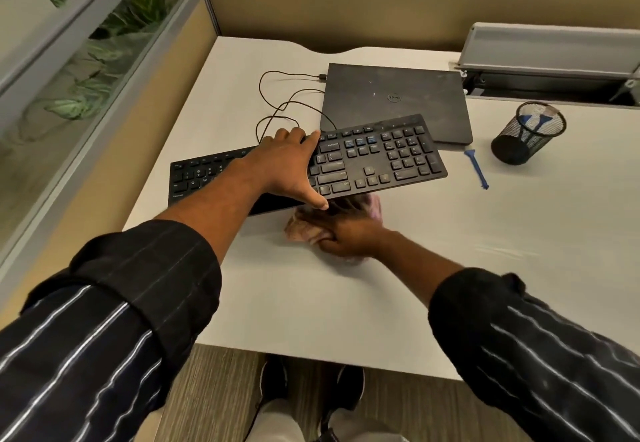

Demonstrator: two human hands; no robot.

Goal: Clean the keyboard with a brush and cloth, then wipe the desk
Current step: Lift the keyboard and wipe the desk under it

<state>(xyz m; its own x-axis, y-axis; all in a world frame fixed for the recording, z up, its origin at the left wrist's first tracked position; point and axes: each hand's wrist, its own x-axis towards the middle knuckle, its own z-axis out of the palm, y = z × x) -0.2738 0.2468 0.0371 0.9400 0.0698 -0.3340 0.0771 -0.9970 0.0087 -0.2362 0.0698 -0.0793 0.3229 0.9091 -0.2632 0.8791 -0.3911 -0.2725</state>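
Note:
My left hand (pixel 289 167) grips the black keyboard (pixel 377 159) across its middle, thumb at the near edge and fingers over the far edge. The keyboard's right end is raised off the white desk (pixel 450 285). My right hand (pixel 349 237) presses a crumpled pinkish cloth (pixel 304 230) on the desk, partly under the raised keyboard. Its fingertips are hidden beneath the keyboard. A blue brush (pixel 476 169) lies on the desk to the right of the keyboard.
A shut black laptop (pixel 394 98) lies behind the keyboard, with the keyboard's cable (pixel 277 109) looping to its left. A black mesh pen cup (pixel 528 133) stands at the right. A cable tray (pixel 554 50) sits at the back right. A glass partition runs along the left.

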